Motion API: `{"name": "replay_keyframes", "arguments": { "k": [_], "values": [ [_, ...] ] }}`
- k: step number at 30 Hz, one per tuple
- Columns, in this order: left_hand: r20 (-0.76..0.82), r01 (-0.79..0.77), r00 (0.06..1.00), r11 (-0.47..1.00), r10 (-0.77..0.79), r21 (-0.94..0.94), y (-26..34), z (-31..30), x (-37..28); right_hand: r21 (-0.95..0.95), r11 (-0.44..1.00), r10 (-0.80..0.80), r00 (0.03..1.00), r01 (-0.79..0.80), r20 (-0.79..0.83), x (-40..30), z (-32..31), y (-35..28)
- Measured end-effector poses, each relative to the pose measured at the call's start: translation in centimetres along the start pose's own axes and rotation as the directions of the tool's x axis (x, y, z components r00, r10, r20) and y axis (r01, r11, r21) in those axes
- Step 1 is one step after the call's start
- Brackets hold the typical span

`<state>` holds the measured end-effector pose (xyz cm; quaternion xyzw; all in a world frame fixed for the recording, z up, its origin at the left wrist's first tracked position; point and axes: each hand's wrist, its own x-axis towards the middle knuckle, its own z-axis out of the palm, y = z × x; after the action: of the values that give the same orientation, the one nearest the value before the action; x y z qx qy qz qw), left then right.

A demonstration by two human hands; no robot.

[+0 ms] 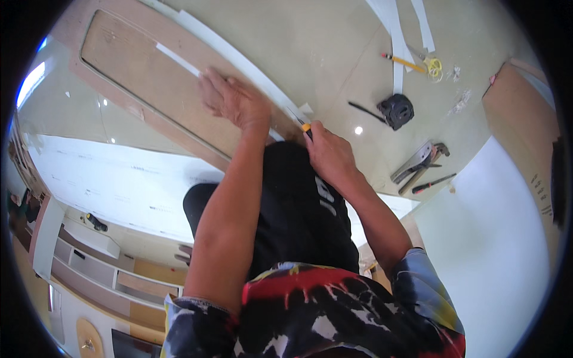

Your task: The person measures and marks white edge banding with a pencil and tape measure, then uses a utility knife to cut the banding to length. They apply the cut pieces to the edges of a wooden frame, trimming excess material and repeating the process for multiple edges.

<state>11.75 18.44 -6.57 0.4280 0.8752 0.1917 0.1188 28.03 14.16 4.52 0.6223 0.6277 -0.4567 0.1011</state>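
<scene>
My left hand (233, 100) lies on a long brown board (179, 98) with a rounded frame line. Its fingers rest across a narrow white strip (177, 57) on the board; whether they pinch anything is hidden. My right hand (331, 150) is closed around a small hand tool (306, 128) with a yellow and black handle. The tool's thin metal tip points up and left over a white edge strip (250, 74) along the board's long side. A small white offcut (306, 108) lies just beyond the tip. The board's near end meets my black-clad knee.
Right of the board lie a black tape measure (396, 112), black pen (366, 111), pencil (403, 62), yellow-handled scissors (433, 66), white strips, a hammer (423, 166) and a red-black tool (433, 183). White sheets (116, 179) and cardboard (515, 103) flank the floor; shelving (103, 273) stands lower left.
</scene>
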Motion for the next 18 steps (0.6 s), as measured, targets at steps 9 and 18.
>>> {"name": "replay_keyframes", "arguments": {
  "k": [9, 18],
  "values": [
    [0.014, 0.046, 0.999, 0.999, -0.046, 0.012, 0.2, 0.6, 0.1, 0.002, 0.995, -0.096, 0.995, 0.096, 0.021, 5.1, 0.2, -2.0],
    [0.024, 0.040, 0.999, 0.999, -0.040, -0.001, 0.6, 0.3, 0.1, -0.063, 0.998, 0.004, 0.990, 0.004, 0.138, -0.9, 0.1, 2.1]
  ]
}}
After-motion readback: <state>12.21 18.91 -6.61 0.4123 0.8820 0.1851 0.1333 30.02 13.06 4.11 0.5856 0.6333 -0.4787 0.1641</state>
